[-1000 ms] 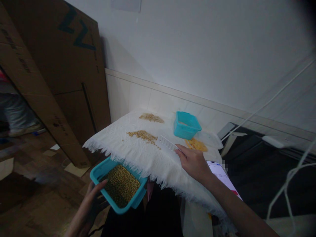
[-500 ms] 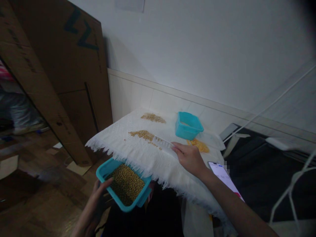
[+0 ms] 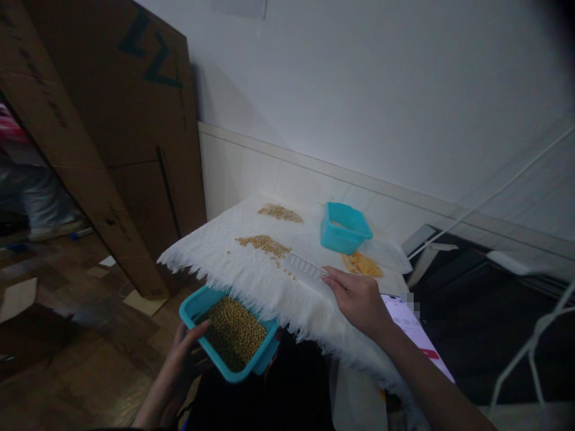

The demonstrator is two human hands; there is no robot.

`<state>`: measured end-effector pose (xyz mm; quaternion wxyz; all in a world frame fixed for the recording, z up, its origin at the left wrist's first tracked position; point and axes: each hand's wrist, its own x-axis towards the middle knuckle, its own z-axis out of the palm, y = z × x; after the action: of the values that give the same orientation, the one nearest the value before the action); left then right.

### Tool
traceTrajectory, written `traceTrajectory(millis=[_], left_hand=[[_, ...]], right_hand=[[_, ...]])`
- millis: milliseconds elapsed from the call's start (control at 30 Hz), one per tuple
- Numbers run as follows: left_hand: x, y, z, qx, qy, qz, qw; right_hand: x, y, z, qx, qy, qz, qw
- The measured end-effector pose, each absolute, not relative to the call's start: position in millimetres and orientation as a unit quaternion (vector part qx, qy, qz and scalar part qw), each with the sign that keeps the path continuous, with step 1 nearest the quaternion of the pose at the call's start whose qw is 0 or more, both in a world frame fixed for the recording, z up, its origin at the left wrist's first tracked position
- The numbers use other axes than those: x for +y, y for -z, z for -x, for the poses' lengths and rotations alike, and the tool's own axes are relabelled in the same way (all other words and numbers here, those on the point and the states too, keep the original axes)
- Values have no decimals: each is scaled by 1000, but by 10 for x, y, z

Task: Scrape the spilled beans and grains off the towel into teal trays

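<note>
My left hand [image 3: 183, 354] is closed round the near left side of a teal plastic basket [image 3: 230, 376], its thumb over the rim. Soybeans [image 3: 238, 335] fill much of this tilted basket, which sits under the fringed edge of the white tablecloth [image 3: 251, 278]. My right hand [image 3: 357, 296] grips the end of a flat white plastic piece [image 3: 305, 269] with a row of slots or hollows. Its far end lies on the cloth, just right of a spread pile of soybeans [image 3: 265, 242] and some scattered beans.
Farther back lies a pile of paler grains [image 3: 281, 212]. A second teal basket [image 3: 344, 236] stands near the wall, with a yellow cloth-like item [image 3: 362, 263] before it. A phone [image 3: 417, 335] lies at right. A large cardboard box [image 3: 148, 131] rises at left; a person's leg [image 3: 36, 194] shows beyond.
My right hand has drawn the white plastic piece right and slightly toward me, away from the soybean pile. My left hand still holds the basket in nearly the same place.
</note>
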<state>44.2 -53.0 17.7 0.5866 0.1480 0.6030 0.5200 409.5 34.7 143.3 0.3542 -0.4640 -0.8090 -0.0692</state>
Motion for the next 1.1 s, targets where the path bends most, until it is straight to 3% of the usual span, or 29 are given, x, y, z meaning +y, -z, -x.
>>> traceTrajectory(millis=[400,733,867,967,1100], left_hand=[[-493,-220,-482,605,-520,-134,588],[-509,-339,-567,595,-510,-133,607],[-528,-362,-604,594,-502,-145,612],[-538,-357,-617,587,-506,-150,614],[-519,-357,-601,594,-502,-143,612]], right_hand=[[448,-1486,-3767,-838,48,447,309],[33,-1381,-3173,-888,154,314,300],[-154,-1414,-2990,-907,119,276,297],[-146,-1451,-3025,-903,67,283,317],[161,-1518,-3310,-852,94,349,378]])
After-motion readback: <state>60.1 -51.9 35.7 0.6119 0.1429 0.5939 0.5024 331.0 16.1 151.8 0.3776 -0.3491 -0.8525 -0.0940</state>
